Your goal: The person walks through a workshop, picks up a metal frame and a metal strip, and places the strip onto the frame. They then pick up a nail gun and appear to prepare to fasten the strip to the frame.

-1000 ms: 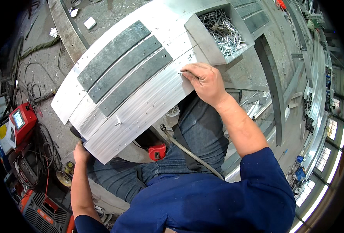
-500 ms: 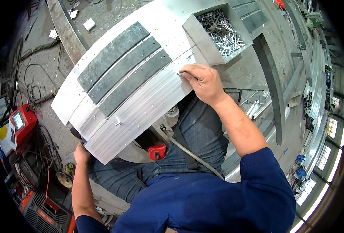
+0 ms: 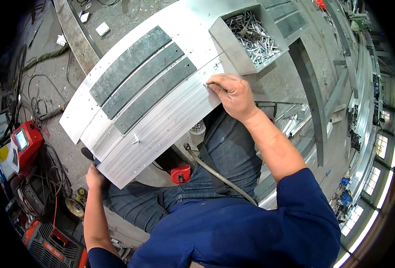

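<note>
The right hand [image 3: 233, 94] – mid-frame – pinches a small metal bit [image 3: 205, 84]. The left hand [image 3: 94, 177], lower left, is by the shiny board [image 3: 162, 123] – I can't tell its grip.

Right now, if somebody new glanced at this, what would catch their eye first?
Probably the three dark grey curved strips, lying side by side on the pale metal surface, left of the picture's middle. Next might be the open box at the upper right, heaped with small silvery metal pins. Just below and left of it, the right hand pinches a tiny metal piece.
</note>
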The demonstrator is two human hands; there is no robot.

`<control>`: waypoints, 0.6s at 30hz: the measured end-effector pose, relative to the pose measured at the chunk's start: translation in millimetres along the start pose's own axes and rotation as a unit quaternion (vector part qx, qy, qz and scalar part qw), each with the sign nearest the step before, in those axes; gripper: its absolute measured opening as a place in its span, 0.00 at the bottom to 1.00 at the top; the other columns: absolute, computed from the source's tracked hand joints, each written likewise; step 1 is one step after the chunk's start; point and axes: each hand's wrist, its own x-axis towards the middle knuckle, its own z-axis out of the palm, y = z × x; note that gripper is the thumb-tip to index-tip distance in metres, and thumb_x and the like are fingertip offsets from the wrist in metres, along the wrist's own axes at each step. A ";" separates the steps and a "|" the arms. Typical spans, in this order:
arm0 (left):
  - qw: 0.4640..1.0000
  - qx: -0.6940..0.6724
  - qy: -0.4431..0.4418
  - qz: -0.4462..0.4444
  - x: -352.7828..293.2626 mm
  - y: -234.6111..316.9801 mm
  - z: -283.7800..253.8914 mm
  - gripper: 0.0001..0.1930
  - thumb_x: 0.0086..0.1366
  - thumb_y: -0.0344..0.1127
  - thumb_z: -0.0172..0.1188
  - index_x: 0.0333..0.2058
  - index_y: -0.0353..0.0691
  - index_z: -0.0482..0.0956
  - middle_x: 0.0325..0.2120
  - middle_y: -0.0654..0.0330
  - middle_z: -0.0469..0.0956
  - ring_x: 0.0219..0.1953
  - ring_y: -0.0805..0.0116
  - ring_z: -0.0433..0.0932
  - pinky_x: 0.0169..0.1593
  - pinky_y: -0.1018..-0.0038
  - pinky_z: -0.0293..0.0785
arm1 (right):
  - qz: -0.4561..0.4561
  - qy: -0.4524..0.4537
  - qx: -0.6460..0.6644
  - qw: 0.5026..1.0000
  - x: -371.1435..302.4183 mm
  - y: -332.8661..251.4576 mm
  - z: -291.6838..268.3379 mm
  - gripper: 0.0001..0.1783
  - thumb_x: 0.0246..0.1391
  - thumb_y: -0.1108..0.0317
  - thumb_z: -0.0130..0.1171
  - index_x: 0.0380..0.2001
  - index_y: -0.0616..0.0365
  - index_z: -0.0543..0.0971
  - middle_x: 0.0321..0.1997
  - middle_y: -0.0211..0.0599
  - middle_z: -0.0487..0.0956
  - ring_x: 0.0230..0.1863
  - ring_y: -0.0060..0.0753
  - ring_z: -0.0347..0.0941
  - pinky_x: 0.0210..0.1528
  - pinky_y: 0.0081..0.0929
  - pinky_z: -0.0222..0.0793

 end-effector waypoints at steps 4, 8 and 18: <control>1.000 0.007 -0.005 0.000 -3.4 5.5 -3.7 0.24 0.53 0.45 0.67 0.46 0.39 0.76 0.41 0.40 0.80 0.46 0.40 0.79 0.48 0.53 0.75 | 0.039 -0.016 0.031 0.999 1.5 -0.8 -2.0 0.05 0.52 0.72 0.62 0.35 0.55 0.82 0.36 0.40 0.83 0.39 0.45 0.79 0.40 0.33 0.74; 1.000 0.008 0.002 0.004 1.8 -3.9 4.2 0.25 0.52 0.45 0.68 0.47 0.40 0.76 0.41 0.41 0.80 0.45 0.40 0.79 0.48 0.53 0.75 | -0.001 -0.007 -0.006 1.000 2.5 -1.1 -0.2 0.06 0.53 0.72 0.63 0.35 0.56 0.82 0.36 0.41 0.83 0.39 0.45 0.80 0.40 0.32 0.74; 1.000 0.006 0.001 0.006 3.0 -7.1 6.8 0.25 0.52 0.45 0.68 0.46 0.40 0.76 0.40 0.41 0.80 0.45 0.41 0.79 0.48 0.54 0.75 | 0.016 -0.007 0.029 0.999 2.6 0.6 -1.3 0.06 0.52 0.73 0.62 0.36 0.58 0.81 0.36 0.41 0.83 0.39 0.44 0.80 0.40 0.31 0.74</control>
